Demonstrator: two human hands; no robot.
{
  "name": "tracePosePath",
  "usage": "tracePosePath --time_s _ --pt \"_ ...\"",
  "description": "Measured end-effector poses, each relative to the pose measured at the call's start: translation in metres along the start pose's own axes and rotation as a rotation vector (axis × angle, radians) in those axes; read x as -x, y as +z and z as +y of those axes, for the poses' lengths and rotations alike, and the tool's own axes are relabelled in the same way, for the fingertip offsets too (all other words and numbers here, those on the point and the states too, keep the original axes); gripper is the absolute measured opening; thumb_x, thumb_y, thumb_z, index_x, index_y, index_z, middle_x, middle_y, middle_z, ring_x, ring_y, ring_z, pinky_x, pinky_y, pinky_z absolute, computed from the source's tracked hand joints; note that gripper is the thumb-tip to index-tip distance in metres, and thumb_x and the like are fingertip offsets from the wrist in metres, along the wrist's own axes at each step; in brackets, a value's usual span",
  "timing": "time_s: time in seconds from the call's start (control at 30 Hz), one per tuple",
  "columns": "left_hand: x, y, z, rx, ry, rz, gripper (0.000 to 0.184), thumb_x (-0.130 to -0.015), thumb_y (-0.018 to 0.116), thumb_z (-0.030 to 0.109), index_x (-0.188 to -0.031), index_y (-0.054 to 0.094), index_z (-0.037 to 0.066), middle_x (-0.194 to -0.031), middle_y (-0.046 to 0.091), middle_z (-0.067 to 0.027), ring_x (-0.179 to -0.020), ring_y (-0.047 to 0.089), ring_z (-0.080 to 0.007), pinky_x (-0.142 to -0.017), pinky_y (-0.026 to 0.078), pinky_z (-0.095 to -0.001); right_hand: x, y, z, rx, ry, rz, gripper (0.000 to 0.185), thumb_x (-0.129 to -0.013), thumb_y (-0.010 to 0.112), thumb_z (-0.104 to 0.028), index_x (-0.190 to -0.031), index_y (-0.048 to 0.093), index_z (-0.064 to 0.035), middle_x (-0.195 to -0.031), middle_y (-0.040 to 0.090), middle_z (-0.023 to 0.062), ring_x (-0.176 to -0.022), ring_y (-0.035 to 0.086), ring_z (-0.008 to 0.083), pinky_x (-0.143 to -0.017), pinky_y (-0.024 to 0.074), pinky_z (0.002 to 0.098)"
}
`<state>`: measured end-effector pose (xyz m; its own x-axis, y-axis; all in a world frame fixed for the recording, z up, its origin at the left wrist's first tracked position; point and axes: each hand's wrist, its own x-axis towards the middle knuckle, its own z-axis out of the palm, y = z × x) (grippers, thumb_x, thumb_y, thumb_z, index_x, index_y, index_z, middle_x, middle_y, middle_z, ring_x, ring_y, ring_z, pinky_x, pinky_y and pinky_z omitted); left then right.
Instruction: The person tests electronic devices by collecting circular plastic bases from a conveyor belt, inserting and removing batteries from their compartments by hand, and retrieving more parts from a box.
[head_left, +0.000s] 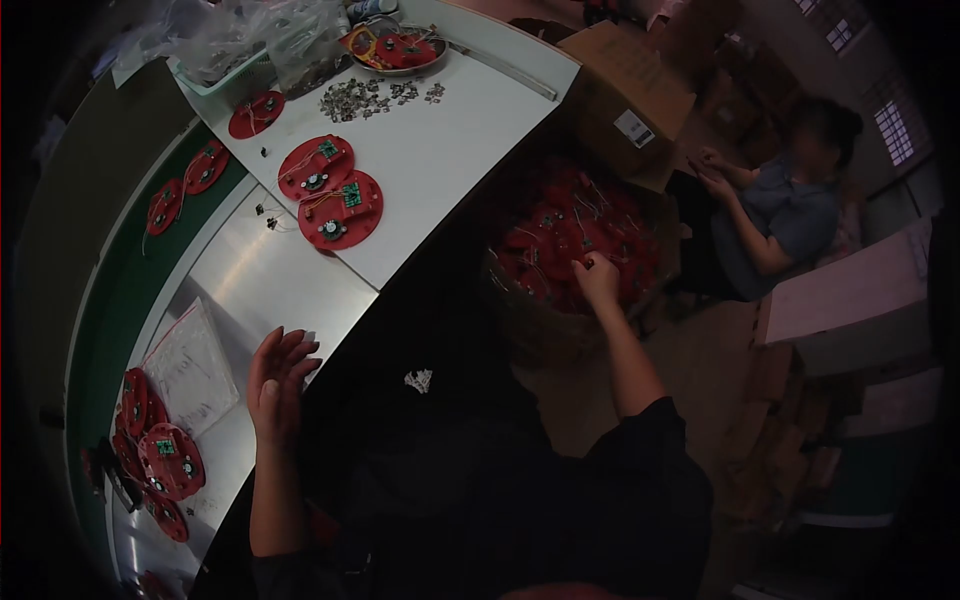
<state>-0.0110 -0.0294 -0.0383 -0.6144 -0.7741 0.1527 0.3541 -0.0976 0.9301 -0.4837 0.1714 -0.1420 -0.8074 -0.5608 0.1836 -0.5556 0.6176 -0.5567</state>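
Observation:
My left hand (280, 385) hovers at the edge of the metal work surface, fingers apart and slightly curled, with nothing in it. My right hand (598, 278) reaches over a carton of red discs with wires (540, 235); its fingers are closed, and what they pinch is too dark and small to name. On the white table, two red discs with green circuit boards (350, 222) overlap, nearest to my left hand on that side. Below and left of that hand lies a group of similar red discs (172, 460). A clear plastic bag (195, 365) is beside it.
Small metal parts (355, 100) lie heaped on the white table (460, 120), near a bowl (400, 65) and a plastic-filled basket (240, 85). More red discs (205, 165) rest on the green belt (135, 290). A cardboard box (625, 100) stands behind the carton; a person (785, 210) sits at right.

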Motion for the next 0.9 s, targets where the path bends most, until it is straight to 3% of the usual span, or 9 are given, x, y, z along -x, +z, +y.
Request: tracePosePath --time_s 0.13,0.23,0.3,0.37,0.43,0.53,0.6,0.7,0.9 --pt "-0.001 -0.001 -0.002 0.022 0.009 -0.004 0.067 -0.085 0.058 0.039 -0.134 0.035 0.0 -0.128 0.046 -0.0201 -0.114 0.051 -0.0324 -0.093 0.045 -0.0414 -0.057 0.036 0.019 0.309 -0.278 0.017 0.019 -0.074 0.067 -0.017 -0.082 0.062 -0.0009 -0.082 0.062 0.0199 -0.077 0.06 0.0387 -0.065 0.0489 0.046" --pt "0.0 -0.009 -0.01 0.108 -0.01 0.028 0.064 -0.086 0.057 0.038 -0.133 0.036 0.0 -0.127 0.047 -0.0197 -0.114 0.051 -0.0326 -0.092 0.045 -0.0427 -0.107 0.066 0.025 0.416 -0.351 -0.055 0.017 -0.082 0.053 -0.017 -0.085 0.062 -0.003 -0.084 0.062 0.0196 -0.078 0.062 0.0366 -0.066 0.0502 0.046" --pt "0.001 -0.008 -0.005 0.138 -0.051 0.047 0.061 -0.086 0.058 0.038 -0.132 0.039 0.002 -0.126 0.048 -0.0209 -0.113 0.051 -0.033 -0.093 0.045 -0.044 -0.114 0.083 -0.004 0.615 -0.253 -0.345 0.019 -0.084 0.05 -0.017 -0.082 0.065 -0.0056 -0.085 0.065 0.018 -0.079 0.066 0.031 -0.066 0.0528 0.043" --pt "0.002 -0.013 0.0 0.174 -0.103 0.009 0.048 -0.088 0.052 0.017 -0.131 0.039 0.0 -0.125 0.049 -0.0176 -0.112 0.053 -0.0276 -0.094 0.044 -0.0409 -0.111 0.104 -0.015 0.697 -0.267 -0.563 0.014 -0.079 0.062 -0.021 -0.082 0.07 -0.0088 -0.086 0.066 0.0194 -0.084 0.066 0.0308 -0.067 0.0538 0.0405" --pt "-0.004 -0.019 0.012 0.01 -0.167 -0.048 0.045 -0.088 0.05 0.01 -0.13 0.04 -0.001 -0.123 0.051 -0.0163 -0.111 0.054 -0.0252 -0.093 0.045 -0.0382 -0.099 0.134 -0.001 0.336 -0.404 -0.469 0.015 -0.077 0.065 -0.019 -0.085 0.069 -0.0067 -0.086 0.067 0.016 -0.074 0.065 0.0259 -0.067 0.0538 0.0348" --pt "-0.025 -0.033 0.043 -0.159 -0.253 0.124 0.041 -0.086 0.054 0.009 -0.125 0.046 0.0 -0.119 0.055 -0.0127 -0.104 0.057 -0.0199 -0.089 0.047 -0.0334 -0.085 0.161 0.016 -0.027 -0.216 -0.59 0.013 -0.079 0.062 -0.017 -0.088 0.065 -0.0076 -0.083 0.066 0.0089 -0.066 0.06 0.0219 -0.061 0.0522 0.0349" --pt "-0.056 -0.065 0.054 -0.452 -0.164 0.207 0.037 -0.085 0.058 0.013 -0.119 0.052 0.0 -0.109 0.061 -0.0112 -0.096 0.06 -0.019 -0.084 0.048 -0.0312 -0.05 0.136 -0.007 -0.821 0.539 -0.689 0.014 -0.08 0.057 -0.013 -0.093 0.059 -0.0089 -0.077 0.06 0.0037 -0.064 0.055 0.0194 -0.055 0.0487 0.0343" --pt "-0.119 -0.111 0.072 -0.987 -0.102 0.282 0.032 -0.086 0.058 0.014 -0.115 0.055 -0.001 -0.104 0.063 -0.0117 -0.092 0.061 -0.0192 -0.083 0.048 -0.0314 -0.019 0.12 -0.016 -1.268 0.839 -0.642 0.01 -0.079 0.056 -0.008 -0.089 0.058 -0.0064 -0.077 0.058 0.0035 -0.065 0.056 0.0178 -0.056 0.0477 0.0304" --pt "-0.267 -0.167 0.071 -1.403 -0.091 0.37 0.038 -0.081 0.061 0.021 -0.112 0.056 0.001 -0.104 0.061 -0.0194 -0.099 0.059 -0.0319 -0.088 0.046 -0.0393 0.048 0.089 -0.064 -1.182 0.783 -0.784 0.029 -0.078 0.054 0.002 -0.106 0.05 -0.0039 -0.081 0.055 0.0091 -0.067 0.055 0.0214 -0.059 0.0495 0.0354"
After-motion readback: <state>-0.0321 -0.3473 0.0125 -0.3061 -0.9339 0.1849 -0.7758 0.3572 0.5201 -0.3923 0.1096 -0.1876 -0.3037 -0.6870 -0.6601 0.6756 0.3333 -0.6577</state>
